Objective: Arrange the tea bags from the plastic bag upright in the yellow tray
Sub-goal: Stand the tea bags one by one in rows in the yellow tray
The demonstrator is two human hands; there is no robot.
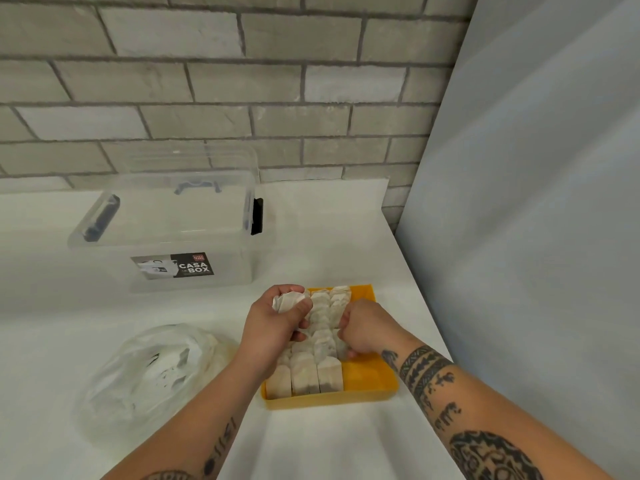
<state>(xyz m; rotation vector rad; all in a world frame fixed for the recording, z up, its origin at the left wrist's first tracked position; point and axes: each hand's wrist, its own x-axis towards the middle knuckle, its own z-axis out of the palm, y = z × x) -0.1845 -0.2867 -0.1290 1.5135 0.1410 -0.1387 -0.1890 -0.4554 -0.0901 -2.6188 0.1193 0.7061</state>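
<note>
The yellow tray point(372, 379) lies on the white counter in front of me. Several tea bags point(313, 374) stand upright in rows along its left and middle; its right strip is bare yellow. My left hand point(273, 318) hovers over the tray's far left and grips a bunch of tea bags point(287, 301) in its curled fingers. My right hand point(362, 327) is curled over the middle rows, its fingers pinching a tea bag among the standing ones. The clear plastic bag point(145, 379) with more tea bags lies crumpled to the left of the tray.
A clear plastic storage box point(166, 233) with a black label and black latches stands behind the tray to the left. A grey brick wall runs along the back. A pale panel point(536, 237) rises close to the right of the tray.
</note>
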